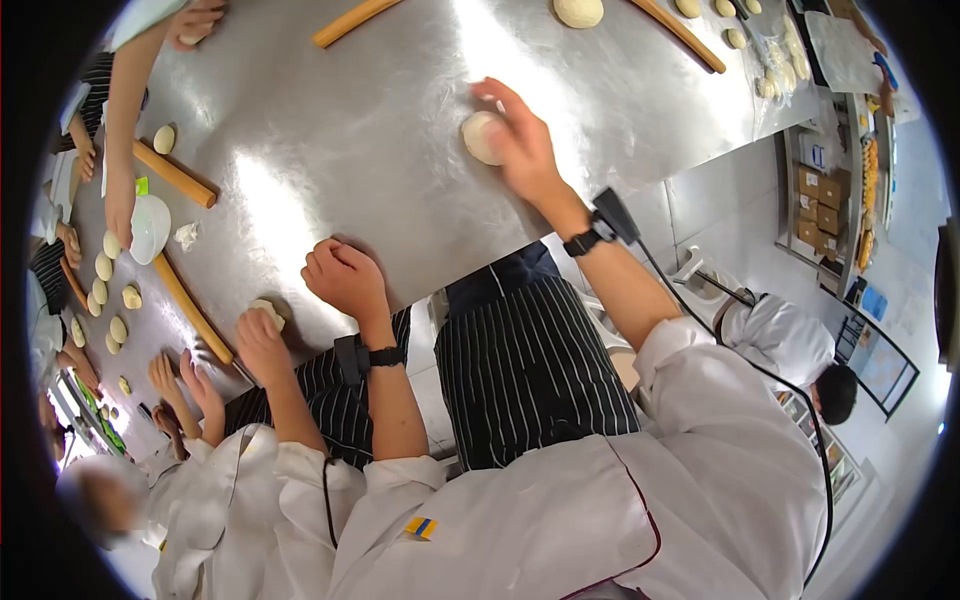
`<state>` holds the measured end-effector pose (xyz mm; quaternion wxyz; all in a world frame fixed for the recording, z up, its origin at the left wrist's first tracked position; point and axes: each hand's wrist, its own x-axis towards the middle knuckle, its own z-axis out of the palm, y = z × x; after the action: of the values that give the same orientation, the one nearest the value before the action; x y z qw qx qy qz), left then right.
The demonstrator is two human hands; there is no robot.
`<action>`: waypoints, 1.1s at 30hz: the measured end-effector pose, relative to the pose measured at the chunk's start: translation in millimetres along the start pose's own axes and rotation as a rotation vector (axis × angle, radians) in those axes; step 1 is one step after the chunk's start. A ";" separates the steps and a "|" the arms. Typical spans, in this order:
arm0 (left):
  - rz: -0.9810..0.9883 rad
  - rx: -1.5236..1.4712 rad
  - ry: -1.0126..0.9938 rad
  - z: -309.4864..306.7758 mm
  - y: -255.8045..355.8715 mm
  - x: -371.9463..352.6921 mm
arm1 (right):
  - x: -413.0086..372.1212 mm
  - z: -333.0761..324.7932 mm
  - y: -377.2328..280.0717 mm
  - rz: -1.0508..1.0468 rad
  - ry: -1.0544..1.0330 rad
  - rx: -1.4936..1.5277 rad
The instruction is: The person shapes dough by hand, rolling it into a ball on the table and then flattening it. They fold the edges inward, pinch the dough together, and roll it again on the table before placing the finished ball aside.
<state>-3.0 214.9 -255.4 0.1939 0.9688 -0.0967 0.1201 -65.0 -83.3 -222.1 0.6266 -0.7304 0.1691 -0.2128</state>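
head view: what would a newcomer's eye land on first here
The shiny steel table fills the upper half, and the right hand lies over a pale dough ball near its middle. The left hand rests as a fist at the table's near edge. Along the left side lie wooden rolling pins and small dough pieces, with a co-worker's hand close by.

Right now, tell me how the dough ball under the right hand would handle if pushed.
The dough ball looks round, so it would probably roll on the smooth steel table. Being dough, it likely dents under the right hand.
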 end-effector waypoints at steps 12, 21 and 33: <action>0.030 -0.013 0.038 -2.8 7.0 1.2 | -14.7 51.2 8.5 -0.428 -0.045 -0.687; 0.052 -0.045 0.015 -5.0 12.5 -7.8 | 17.5 45.1 2.8 -0.446 0.052 -0.736; 0.071 -0.104 0.012 -3.5 73.9 -48.1 | -2.2 -101.0 -21.1 -0.289 0.215 -0.721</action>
<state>-66.8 156.1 -239.2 0.2404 0.9527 -0.1357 0.1273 -120.0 -164.0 -189.0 0.2727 -0.8933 0.1931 -0.3007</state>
